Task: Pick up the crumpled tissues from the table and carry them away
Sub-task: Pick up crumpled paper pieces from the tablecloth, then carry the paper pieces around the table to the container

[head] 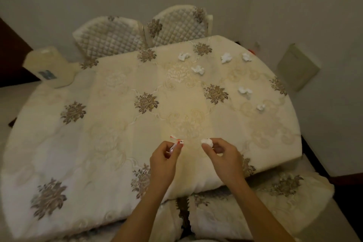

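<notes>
Several crumpled white tissues lie on the cream floral tablecloth (121,127) at the far right: one tissue (183,56), another (226,57), a third (198,69), and more toward the right edge, such as a small tissue (261,107). My right hand (222,155) pinches a crumpled tissue (207,142) between its fingertips above the near middle of the table. My left hand (167,155) holds a small white and red scrap (176,141) in curled fingers.
Two quilted chair backs (141,33) stand behind the table against the wall. A cream box-shaped object (49,65) sits at the far left corner. Covered chair seats (235,212) are tucked under the near edge. A flat beige panel (298,67) leans by the right wall.
</notes>
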Tool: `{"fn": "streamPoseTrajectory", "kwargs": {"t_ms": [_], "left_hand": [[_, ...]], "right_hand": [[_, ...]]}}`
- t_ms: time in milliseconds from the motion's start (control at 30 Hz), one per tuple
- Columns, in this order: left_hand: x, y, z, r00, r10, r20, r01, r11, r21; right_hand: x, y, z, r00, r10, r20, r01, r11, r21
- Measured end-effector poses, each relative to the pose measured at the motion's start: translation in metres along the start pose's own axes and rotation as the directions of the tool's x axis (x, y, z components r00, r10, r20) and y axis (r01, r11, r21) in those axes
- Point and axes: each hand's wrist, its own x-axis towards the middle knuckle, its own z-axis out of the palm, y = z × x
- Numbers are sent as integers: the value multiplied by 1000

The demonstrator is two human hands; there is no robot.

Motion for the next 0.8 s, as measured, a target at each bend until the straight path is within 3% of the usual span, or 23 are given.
{"fn": "streamPoseTrajectory", "kwargs": {"t_ms": [500, 600, 800], "left_hand": [[-121, -25, -83, 933, -54, -355, 47, 999, -28], [-152, -37, -107, 879, -94, -468, 77, 995, -56], [-219, -62, -169, 697, -217, -684, 149, 976, -158]], "right_hand": [[-70, 0, 50, 954, -121, 276, 95, 990, 105], [-92, -5, 74, 900, -158, 406, 123, 986, 112], [-140, -41, 140, 750, -287, 597, 247, 957, 150]]}}
